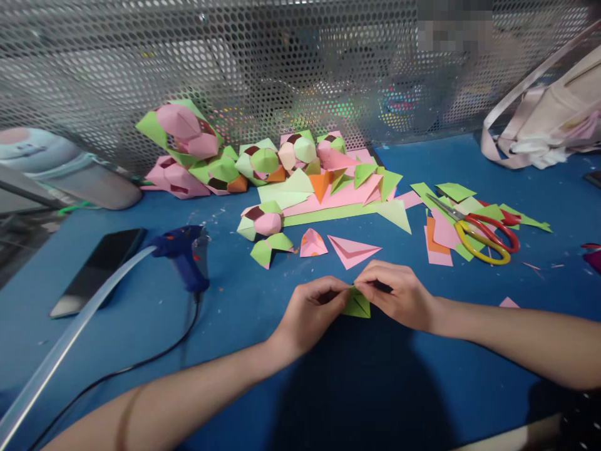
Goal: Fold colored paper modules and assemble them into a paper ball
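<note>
My left hand (312, 310) and my right hand (399, 291) meet over a small folded green paper piece (357, 305) on the blue table (300, 376). Both hands pinch its upper edge with closed fingers, the left from the left side, the right from above and the right. Just beyond them lie a folded pink triangle (353, 250) and a small pink folded shape (312, 244). Two pink and green folded paper flowers (263, 227) sit further back left.
A blue glue gun (185, 254) with a long glue stick and black cord lies at left, beside a dark phone (98, 269). Red and yellow scissors (486, 232) rest on paper scraps at right. A heap of folded paper shapes (225, 160) lines the mesh wall. A pale bag (544, 122) sits far right.
</note>
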Tool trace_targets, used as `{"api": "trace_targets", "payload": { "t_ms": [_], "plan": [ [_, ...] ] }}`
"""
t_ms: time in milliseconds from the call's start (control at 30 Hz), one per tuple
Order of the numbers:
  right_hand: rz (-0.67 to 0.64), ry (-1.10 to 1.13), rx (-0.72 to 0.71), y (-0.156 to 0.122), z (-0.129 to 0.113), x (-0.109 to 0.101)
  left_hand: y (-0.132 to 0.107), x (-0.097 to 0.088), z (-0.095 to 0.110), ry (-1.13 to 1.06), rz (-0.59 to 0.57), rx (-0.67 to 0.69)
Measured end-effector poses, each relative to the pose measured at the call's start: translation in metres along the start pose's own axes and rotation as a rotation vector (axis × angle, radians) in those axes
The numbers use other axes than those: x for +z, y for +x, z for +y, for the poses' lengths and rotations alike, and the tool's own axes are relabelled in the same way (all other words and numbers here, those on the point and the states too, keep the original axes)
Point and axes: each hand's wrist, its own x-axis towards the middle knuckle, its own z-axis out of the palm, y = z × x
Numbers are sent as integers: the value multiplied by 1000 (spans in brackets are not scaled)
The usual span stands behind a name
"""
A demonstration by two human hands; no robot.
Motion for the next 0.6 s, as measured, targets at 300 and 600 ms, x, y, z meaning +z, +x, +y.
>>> {"api": "trace_targets", "payload": {
  "t_ms": [300,600],
  "plan": [
    [48,-447,-140,14,24,-24,0,-3,0,-59,-22,-27],
    [64,-562,-87,27,57,-35,4,-4,4,-58,68,-70]
  ]
}}
